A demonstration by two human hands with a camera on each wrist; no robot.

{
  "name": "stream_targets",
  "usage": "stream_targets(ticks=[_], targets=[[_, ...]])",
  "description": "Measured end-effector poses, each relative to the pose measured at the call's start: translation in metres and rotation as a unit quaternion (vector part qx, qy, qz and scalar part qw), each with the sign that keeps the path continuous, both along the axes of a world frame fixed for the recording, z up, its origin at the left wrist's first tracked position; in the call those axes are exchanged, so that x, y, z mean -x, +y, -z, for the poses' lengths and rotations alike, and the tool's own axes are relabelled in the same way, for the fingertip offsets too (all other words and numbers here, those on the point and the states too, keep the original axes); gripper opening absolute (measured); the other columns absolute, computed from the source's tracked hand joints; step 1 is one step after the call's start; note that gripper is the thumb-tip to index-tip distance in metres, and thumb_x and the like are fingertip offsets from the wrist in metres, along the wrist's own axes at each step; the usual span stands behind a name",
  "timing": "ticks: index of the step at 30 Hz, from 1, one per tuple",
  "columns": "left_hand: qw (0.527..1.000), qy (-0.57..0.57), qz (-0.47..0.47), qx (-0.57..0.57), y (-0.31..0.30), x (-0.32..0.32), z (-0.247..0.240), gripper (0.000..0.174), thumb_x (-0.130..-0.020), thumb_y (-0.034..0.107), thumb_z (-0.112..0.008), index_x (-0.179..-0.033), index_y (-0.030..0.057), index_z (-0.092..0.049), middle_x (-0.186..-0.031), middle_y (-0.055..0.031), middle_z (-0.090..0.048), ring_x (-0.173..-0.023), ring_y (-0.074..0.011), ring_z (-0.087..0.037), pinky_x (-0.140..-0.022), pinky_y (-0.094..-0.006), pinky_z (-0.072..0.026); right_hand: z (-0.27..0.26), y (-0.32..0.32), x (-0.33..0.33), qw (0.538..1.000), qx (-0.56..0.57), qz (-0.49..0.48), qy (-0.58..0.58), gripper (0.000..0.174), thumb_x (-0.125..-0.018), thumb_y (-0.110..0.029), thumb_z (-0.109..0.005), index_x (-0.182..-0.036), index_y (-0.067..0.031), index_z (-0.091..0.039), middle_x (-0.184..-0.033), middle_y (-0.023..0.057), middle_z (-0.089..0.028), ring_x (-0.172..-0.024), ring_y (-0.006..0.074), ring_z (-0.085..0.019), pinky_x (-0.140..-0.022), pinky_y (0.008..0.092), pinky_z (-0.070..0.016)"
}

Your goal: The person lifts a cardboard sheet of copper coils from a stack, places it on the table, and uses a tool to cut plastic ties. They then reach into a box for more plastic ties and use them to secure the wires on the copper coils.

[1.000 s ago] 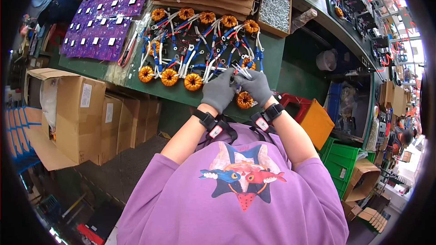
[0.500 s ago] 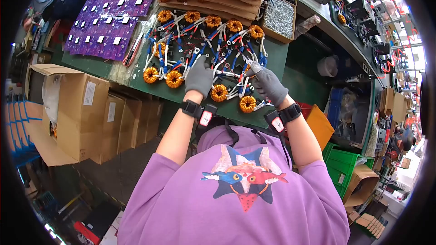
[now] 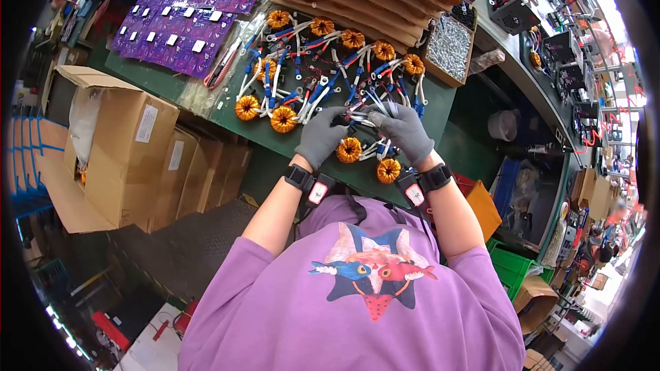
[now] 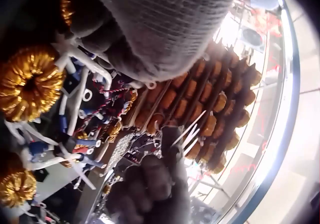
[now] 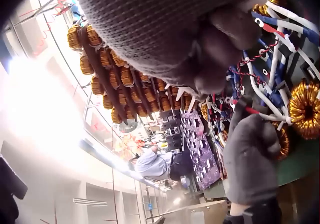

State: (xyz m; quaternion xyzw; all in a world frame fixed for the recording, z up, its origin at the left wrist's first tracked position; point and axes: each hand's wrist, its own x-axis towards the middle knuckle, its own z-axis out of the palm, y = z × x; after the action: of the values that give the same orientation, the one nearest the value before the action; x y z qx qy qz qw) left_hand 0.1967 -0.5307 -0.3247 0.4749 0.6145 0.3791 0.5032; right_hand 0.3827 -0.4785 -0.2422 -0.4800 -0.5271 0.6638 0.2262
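Observation:
My gloved left hand [image 3: 322,139] pinches a coil lead [image 5: 252,110] with a red sleeve, seen in the right wrist view. Close beside it, my gloved right hand [image 3: 405,136] holds thin white strips that look like cable ties [image 4: 190,136], their ends sticking up past the fingers. Both hands are over a spread of copper toroid coils with white and blue-sleeved leads. One coil [image 3: 348,150] lies just below the gap between the hands, and another coil [image 3: 388,171] sits below the right hand near the table's front edge. The right fingertips are partly hidden in the head view.
Purple circuit boards [image 3: 185,17] and a red cutter knife [image 3: 223,65] lie at the left. Behind the coils rises a stack of cardboard sheets [image 3: 344,3] layered with more coils. A box of small metal parts [image 3: 450,48] stands back right. Cardboard boxes [image 3: 137,144] stand left of the table.
The hands were together over a coil, moved apart half a second ago, and are now close together again. The left hand has come back toward the right hand. The head view has shifted slightly.

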Motion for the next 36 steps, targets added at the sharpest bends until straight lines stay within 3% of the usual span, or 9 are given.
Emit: stream_targets(ticks=[6, 14, 20, 22, 27, 29, 32, 34, 36], targets=[[0.993, 0.109, -0.016, -0.048, -0.005, -0.012, -0.012, 0.047, -0.076, 0.032, -0.068, -0.115, 0.0059, -0.060, -0.104, -0.0133, -0.062, -0.089, -0.0249, -0.063, -0.080, -0.0325, -0.0492, 0.008, 0.017, -0.001, 0.964, -0.123, -0.056, -0.228, 0.019, -0.079, -0.018, -0.066, -0.089, -0.0019, -0.067, -0.068, 0.0041, -0.064, -0.062, 0.0103, -0.057, -0.058, 0.0263, -0.0448], [0.998, 0.052, -0.020, -0.041, -0.003, -0.007, -0.003, 0.046, -0.078, 0.030, -0.068, -0.115, 0.0044, -0.060, -0.102, -0.0136, -0.063, -0.089, -0.0239, -0.063, -0.079, -0.0320, -0.0494, 0.017, 0.027, 0.004, 0.978, -0.078, -0.056, -0.186, 0.024, -0.075, -0.023, -0.067, -0.079, 0.0001, -0.066, -0.064, 0.0060, -0.061, -0.059, 0.0110, -0.055, -0.056, 0.0272, -0.0432], [0.997, 0.066, -0.014, -0.031, -0.002, -0.006, -0.010, 0.044, -0.077, 0.026, -0.068, -0.115, 0.0050, -0.060, -0.102, -0.0139, -0.063, -0.087, -0.0254, -0.063, -0.079, -0.0325, -0.0491, 0.035, 0.022, 0.030, 0.979, -0.056, -0.088, -0.175, 0.026, -0.076, -0.026, -0.066, -0.086, -0.0024, -0.068, -0.070, 0.0104, -0.065, -0.063, 0.0173, -0.061, -0.061, 0.0315, -0.0470], [0.997, 0.061, -0.018, -0.042, 0.001, -0.003, -0.013, 0.042, -0.077, 0.026, -0.067, -0.113, 0.0055, -0.061, -0.101, -0.0138, -0.063, -0.087, -0.0267, -0.063, -0.078, -0.0334, -0.0490, 0.033, 0.022, 0.032, 0.960, -0.126, -0.092, -0.232, 0.025, -0.077, -0.026, -0.066, -0.089, -0.0045, -0.068, -0.072, 0.0113, -0.066, -0.065, 0.0197, -0.063, -0.063, 0.0323, -0.0474], [0.967, 0.246, 0.048, 0.049, 0.011, 0.003, -0.039, 0.026, -0.079, 0.026, -0.062, -0.098, 0.0087, -0.067, -0.094, -0.0130, -0.065, -0.088, -0.0301, -0.062, -0.074, -0.0393, -0.0479, 0.040, 0.019, 0.026, 0.973, -0.098, -0.094, -0.184, 0.032, -0.075, -0.032, -0.071, -0.093, -0.0057, -0.067, -0.078, 0.0124, -0.067, -0.072, 0.0219, -0.064, -0.066, 0.0339, -0.0475], [0.950, 0.302, 0.062, 0.048, 0.011, 0.000, -0.039, 0.024, -0.079, 0.026, -0.062, -0.094, 0.0083, -0.067, -0.093, -0.0130, -0.065, -0.087, -0.0299, -0.062, -0.074, -0.0399, -0.0478, 0.049, 0.016, 0.028, 0.956, -0.168, -0.067, -0.230, 0.035, -0.074, -0.033, -0.074, -0.091, -0.0043, -0.066, -0.078, 0.0133, -0.066, -0.073, 0.0226, -0.063, -0.067, 0.0339, -0.0474], [0.973, 0.217, 0.030, 0.077, 0.002, -0.003, -0.033, 0.024, -0.079, 0.028, -0.063, -0.090, 0.0070, -0.066, -0.087, -0.0119, -0.066, -0.080, -0.0278, -0.063, -0.072, -0.0368, -0.0483, 0.062, 0.015, 0.029, 0.975, -0.115, -0.025, -0.188, 0.030, -0.074, -0.027, -0.074, -0.087, -0.0021, -0.065, -0.076, 0.0128, -0.066, -0.070, 0.0197, -0.062, -0.066, 0.0317, -0.0477], [0.999, 0.040, 0.010, 0.006, -0.010, -0.010, -0.029, 0.024, -0.080, 0.028, -0.065, -0.085, 0.0042, -0.065, -0.077, -0.0072, -0.064, -0.071, -0.0171, -0.061, -0.063, -0.0295, -0.0466, 0.055, 0.015, 0.031, 0.980, -0.085, -0.009, -0.179, 0.027, -0.074, -0.024, -0.074, -0.086, -0.0012, -0.065, -0.075, 0.0109, -0.065, -0.068, 0.0173, -0.061, -0.064, 0.0298, -0.0476], [1.000, -0.014, 0.013, 0.007, -0.014, -0.012, -0.026, 0.024, -0.081, 0.026, -0.064, -0.085, 0.0029, -0.064, -0.077, -0.0041, -0.062, -0.070, -0.0128, -0.058, -0.061, -0.0270, -0.0450, 0.052, 0.015, 0.033, 0.984, -0.056, 0.005, -0.169, 0.024, -0.075, -0.021, -0.073, -0.084, -0.0003, -0.064, -0.074, 0.0089, -0.065, -0.066, 0.0149, -0.060, -0.063, 0.0279, -0.0474]])
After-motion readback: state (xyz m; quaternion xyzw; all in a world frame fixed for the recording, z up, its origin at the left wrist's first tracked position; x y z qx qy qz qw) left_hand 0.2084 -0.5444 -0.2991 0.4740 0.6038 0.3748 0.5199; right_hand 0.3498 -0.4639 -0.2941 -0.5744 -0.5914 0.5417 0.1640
